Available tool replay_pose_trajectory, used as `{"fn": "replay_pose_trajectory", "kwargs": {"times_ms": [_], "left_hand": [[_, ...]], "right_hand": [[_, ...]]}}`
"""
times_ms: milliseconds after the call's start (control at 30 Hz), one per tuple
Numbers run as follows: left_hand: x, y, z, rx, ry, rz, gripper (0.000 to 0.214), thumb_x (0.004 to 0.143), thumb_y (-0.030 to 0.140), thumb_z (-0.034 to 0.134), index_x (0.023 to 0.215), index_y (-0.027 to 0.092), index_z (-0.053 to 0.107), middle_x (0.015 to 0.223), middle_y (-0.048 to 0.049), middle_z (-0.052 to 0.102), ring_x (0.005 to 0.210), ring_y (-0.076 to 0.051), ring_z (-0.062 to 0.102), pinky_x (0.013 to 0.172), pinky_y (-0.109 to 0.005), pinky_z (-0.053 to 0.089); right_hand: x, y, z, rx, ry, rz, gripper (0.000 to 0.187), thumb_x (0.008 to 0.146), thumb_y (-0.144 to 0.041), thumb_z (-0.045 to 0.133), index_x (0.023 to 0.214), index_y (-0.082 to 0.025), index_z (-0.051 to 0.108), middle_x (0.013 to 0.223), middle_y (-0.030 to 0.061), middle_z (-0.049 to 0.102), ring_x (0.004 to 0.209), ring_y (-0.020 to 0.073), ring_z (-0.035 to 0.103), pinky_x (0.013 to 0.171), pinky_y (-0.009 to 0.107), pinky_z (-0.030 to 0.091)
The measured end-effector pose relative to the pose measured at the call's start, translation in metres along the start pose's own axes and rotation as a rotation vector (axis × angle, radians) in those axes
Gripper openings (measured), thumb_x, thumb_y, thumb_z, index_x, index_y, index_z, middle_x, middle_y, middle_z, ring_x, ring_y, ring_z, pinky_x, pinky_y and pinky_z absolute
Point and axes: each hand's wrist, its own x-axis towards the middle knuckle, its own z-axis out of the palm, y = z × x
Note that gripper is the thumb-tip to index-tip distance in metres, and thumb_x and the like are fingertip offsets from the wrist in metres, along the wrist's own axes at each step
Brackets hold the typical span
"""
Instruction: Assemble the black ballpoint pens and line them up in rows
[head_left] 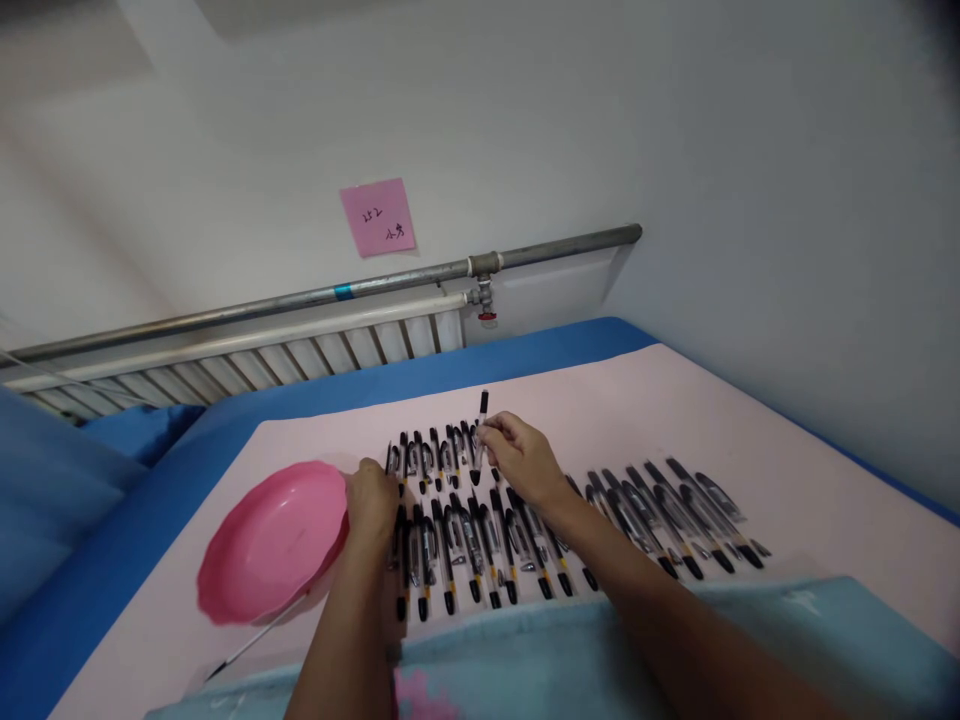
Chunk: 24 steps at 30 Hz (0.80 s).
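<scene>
Several black pens [480, 530] lie in rows on a pale pink sheet [637, 410]. My right hand [521, 455] pinches one black pen [481, 430] and holds it nearly upright over the back row. My left hand [371, 500] is curled, knuckles up, at the left end of the rows, touching the pens there, beside a pink plate [274, 540]. What its fingers hold, if anything, is hidden.
A thin pen refill [251, 640] lies in front of the plate. More pens [675, 515] lie to the right. A blue surface [112, 520] borders the sheet. Behind stand a radiator [225, 365], a metal pipe [315, 297] and a wall with a pink note [377, 217].
</scene>
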Motion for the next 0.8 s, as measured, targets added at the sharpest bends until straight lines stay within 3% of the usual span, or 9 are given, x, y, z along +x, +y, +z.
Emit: {"fn": "replay_pose_trajectory", "kwargs": {"times_ms": [433, 533, 600, 667, 800], "left_hand": [[-0.010, 0.007, -0.013, -0.196, 0.078, -0.005, 0.035, 0.068, 0.020, 0.053, 0.101, 0.007, 0.050, 0.088, -0.0232, 0.062, 0.091, -0.033, 0.057, 0.068, -0.038, 0.041], [-0.011, 0.009, -0.020, -0.300, 0.089, 0.001, 0.037, 0.067, 0.021, 0.055, 0.102, 0.008, 0.050, 0.086, -0.0186, 0.062, 0.086, -0.029, 0.058, 0.066, -0.035, 0.042], [-0.012, 0.011, -0.024, -0.380, 0.072, 0.003, 0.036, 0.067, 0.021, 0.056, 0.101, 0.010, 0.051, 0.079, -0.0121, 0.062, 0.072, -0.022, 0.059, 0.058, -0.030, 0.042], [-0.016, 0.017, -0.029, -0.536, -0.010, 0.011, 0.033, 0.066, 0.021, 0.057, 0.098, 0.012, 0.051, 0.065, -0.0037, 0.057, 0.052, -0.013, 0.053, 0.046, -0.023, 0.037], [-0.035, 0.034, -0.037, -1.144, -0.401, 0.006, 0.033, 0.059, 0.018, 0.063, 0.089, 0.012, 0.051, 0.047, 0.0086, 0.038, 0.034, -0.002, 0.029, 0.032, -0.015, 0.016]], "right_hand": [[0.000, -0.001, 0.000, 0.005, -0.002, 0.001, 0.017, 0.074, -0.033, 0.047, 0.070, -0.018, 0.054, 0.050, -0.0047, 0.047, 0.050, 0.0106, 0.045, 0.052, 0.022, 0.035], [0.000, 0.000, 0.001, 0.009, -0.015, 0.022, 0.016, 0.074, -0.032, 0.048, 0.069, -0.018, 0.054, 0.050, -0.0048, 0.047, 0.049, 0.0099, 0.044, 0.049, 0.021, 0.034], [0.000, 0.002, 0.002, 0.030, -0.057, 0.061, 0.016, 0.074, -0.031, 0.048, 0.068, -0.018, 0.054, 0.050, -0.0048, 0.046, 0.047, 0.0091, 0.043, 0.047, 0.020, 0.033], [0.000, 0.004, 0.005, 0.079, -0.127, 0.113, 0.016, 0.074, -0.031, 0.049, 0.066, -0.017, 0.053, 0.050, -0.0046, 0.047, 0.045, 0.0081, 0.043, 0.044, 0.019, 0.032], [-0.001, 0.005, 0.012, 0.260, -0.252, 0.228, 0.017, 0.073, -0.032, 0.051, 0.069, -0.016, 0.054, 0.054, -0.0042, 0.049, 0.038, 0.0051, 0.037, 0.036, 0.018, 0.027]]}}
